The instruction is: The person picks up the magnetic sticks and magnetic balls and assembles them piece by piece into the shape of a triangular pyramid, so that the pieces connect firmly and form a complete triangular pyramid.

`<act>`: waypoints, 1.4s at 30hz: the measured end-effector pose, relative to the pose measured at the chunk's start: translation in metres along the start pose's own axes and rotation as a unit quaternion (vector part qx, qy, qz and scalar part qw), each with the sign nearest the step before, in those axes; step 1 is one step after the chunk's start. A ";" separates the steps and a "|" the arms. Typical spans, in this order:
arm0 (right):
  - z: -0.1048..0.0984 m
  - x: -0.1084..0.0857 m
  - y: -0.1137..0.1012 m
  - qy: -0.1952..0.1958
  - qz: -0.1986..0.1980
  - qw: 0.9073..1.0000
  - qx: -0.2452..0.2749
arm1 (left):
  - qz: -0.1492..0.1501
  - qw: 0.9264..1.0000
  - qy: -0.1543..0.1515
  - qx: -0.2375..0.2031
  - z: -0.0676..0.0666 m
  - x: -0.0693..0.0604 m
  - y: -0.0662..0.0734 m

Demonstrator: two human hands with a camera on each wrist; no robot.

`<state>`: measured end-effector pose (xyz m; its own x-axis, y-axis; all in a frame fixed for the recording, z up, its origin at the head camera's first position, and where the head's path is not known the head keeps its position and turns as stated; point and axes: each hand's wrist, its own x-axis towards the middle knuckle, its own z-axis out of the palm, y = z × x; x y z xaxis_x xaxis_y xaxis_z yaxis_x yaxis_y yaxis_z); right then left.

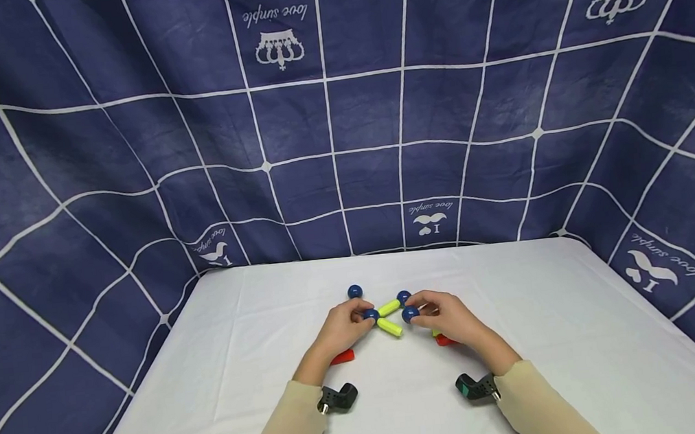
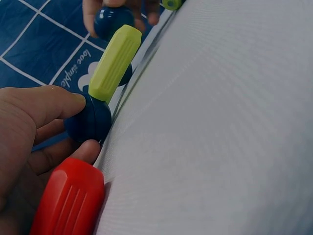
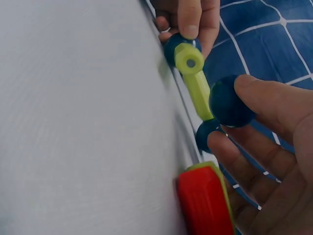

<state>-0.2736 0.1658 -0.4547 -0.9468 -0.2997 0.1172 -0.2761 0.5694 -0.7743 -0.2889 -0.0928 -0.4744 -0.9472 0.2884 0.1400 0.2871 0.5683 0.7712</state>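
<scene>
The left hand (image 1: 343,329) pinches a blue ball (image 1: 371,316) from which two yellow-green rods spread. One rod (image 1: 389,308) reaches a second blue ball (image 1: 404,297) at its far end; the nearer rod (image 1: 390,327) has a free end, whose hole faces the right wrist view. Another blue ball (image 3: 231,101) is held between thumb and fingers of the right hand (image 3: 279,142), apart from that free end. In the left wrist view, the left hand (image 2: 39,127) has its thumb on the joining ball (image 2: 89,120).
A loose blue ball (image 1: 355,291) lies behind the left hand. One red rod (image 1: 342,356) is beside the left hand; a red piece (image 1: 445,340) and a yellow-green one (image 1: 436,332) lie by the right hand. Blue gridded cloth (image 1: 369,112) surrounds the white table (image 1: 401,405).
</scene>
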 end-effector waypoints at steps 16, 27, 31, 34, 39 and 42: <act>0.001 -0.005 0.015 -0.076 -0.046 0.996 -0.007 | 0.000 1.000 0.004 0.006 0.000 0.001 0.002; 0.002 -0.007 0.010 -0.084 -0.057 0.995 0.014 | 0.000 1.000 0.005 0.004 0.000 0.001 0.001; 0.002 -0.007 0.010 -0.082 -0.059 0.995 0.005 | -0.002 1.000 0.004 0.002 -0.001 0.000 0.001; 0.001 -0.007 0.011 -0.079 -0.059 0.995 -0.003 | -0.003 1.000 0.005 0.001 -0.001 0.000 0.001; -0.001 -0.006 0.012 -0.071 -0.051 0.996 -0.012 | 0.001 1.000 0.006 0.001 -0.001 0.000 0.001; -0.002 -0.006 0.012 -0.064 -0.043 0.997 -0.017 | 0.001 1.000 0.005 0.000 -0.001 0.000 0.001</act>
<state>-0.2714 0.1757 -0.4637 -0.8915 -0.4420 0.0998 -0.3621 0.5626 -0.7432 -0.2886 -0.0933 -0.4729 -0.9478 0.2827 0.1478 0.2893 0.5668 0.7714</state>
